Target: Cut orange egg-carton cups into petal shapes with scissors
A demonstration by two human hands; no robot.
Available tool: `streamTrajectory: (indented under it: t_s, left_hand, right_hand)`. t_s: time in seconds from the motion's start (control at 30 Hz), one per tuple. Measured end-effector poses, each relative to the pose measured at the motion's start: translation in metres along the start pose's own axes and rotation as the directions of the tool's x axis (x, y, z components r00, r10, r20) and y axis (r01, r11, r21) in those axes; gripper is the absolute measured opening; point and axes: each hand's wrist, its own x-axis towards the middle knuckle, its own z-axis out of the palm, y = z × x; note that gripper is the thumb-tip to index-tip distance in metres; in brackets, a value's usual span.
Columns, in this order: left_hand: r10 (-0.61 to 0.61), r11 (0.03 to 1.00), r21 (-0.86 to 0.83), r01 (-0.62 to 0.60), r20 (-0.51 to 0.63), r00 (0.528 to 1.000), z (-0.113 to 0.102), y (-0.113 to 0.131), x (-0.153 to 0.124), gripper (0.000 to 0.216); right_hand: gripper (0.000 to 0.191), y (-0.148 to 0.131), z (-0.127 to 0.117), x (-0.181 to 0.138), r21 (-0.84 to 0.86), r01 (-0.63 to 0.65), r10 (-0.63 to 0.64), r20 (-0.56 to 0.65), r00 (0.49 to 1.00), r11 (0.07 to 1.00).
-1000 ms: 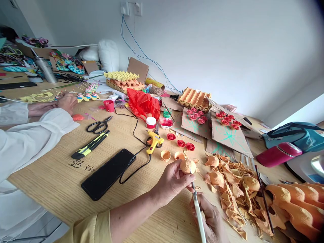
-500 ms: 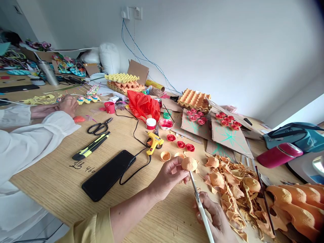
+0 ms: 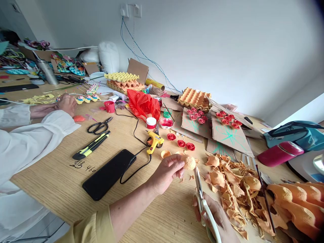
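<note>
Across most of the view spreads the pale wood-grain table point(image 3: 58, 189), cut off at six o'clock. At nine o'clock a co-worker's loose white sleeve point(image 3: 37, 135) runs out of frame; what that person's hands work on is hard to make out. At four o'clock a moulded orange pulp egg tray point(image 3: 298, 206) is cropped by the edge, with a tangled heap of torn orange pulp scraps point(image 3: 235, 192) beside it, nearer the hands. The person's right hand point(image 3: 215, 212), cropped below, has its fingers curled through the handles of white-handled metal scissors point(image 3: 199, 189), partly covering them. The left hand point(image 3: 168, 173) pinches a small domed orange pulp cup point(image 3: 188, 162) between thumb and fingers, its hollow side unseen. The blades stand at its five o'clock; whether they touch it, I cannot tell. Toward ten o'clock, another small round orange cup point(image 3: 165, 154) is partly hidden behind the left hand.
</note>
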Motion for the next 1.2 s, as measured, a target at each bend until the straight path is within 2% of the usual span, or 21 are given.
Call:
streamTrajectory:
  t_s: [0.2,0.4,0.57,0.67,0.77,0.97,1.2]
  left_hand:
    - [-0.09,0.994,-0.052,0.093,0.052,0.995,-0.003,-0.007,0.001,0.035]
    - [-0.106,0.988,-0.099,0.116,0.094,0.99,-0.002,-0.009,-0.001,0.036]
    - [-0.139,0.981,-0.125,0.152,0.109,0.984,-0.001,-0.01,-0.002,0.035]
    - [-0.187,0.962,-0.167,0.214,0.161,0.969,-0.001,-0.011,-0.004,0.038]
    - [-0.229,0.95,-0.173,0.259,0.176,0.958,0.001,-0.013,-0.006,0.038]
    - [-0.159,0.984,-0.065,0.167,0.114,0.981,0.004,-0.012,-0.007,0.036]
    - [-0.023,0.995,0.099,0.015,0.084,0.996,0.008,-0.007,-0.005,0.031]
  right_hand:
    - [0.039,-0.005,0.004,0.0,-0.007,0.015,-0.015,-0.017,1.0,1.0]
    - [0.04,-0.015,0.008,0.007,-0.006,0.038,-0.038,-0.014,0.999,0.999]
    - [0.036,-0.014,0.008,0.01,-0.193,0.11,-0.127,-0.074,0.989,0.975]
    - [0.027,-0.007,0.009,0.01,-0.33,0.149,-0.204,-0.139,0.969,0.932]
    - [0.017,-0.001,0.009,0.01,-0.443,0.193,-0.285,-0.151,0.947,0.876]
    - [0.014,0.003,0.008,0.011,-0.545,0.258,-0.386,-0.132,0.913,0.798]
    - [0.016,0.003,0.008,0.01,-0.401,0.162,-0.217,-0.096,0.971,0.901]
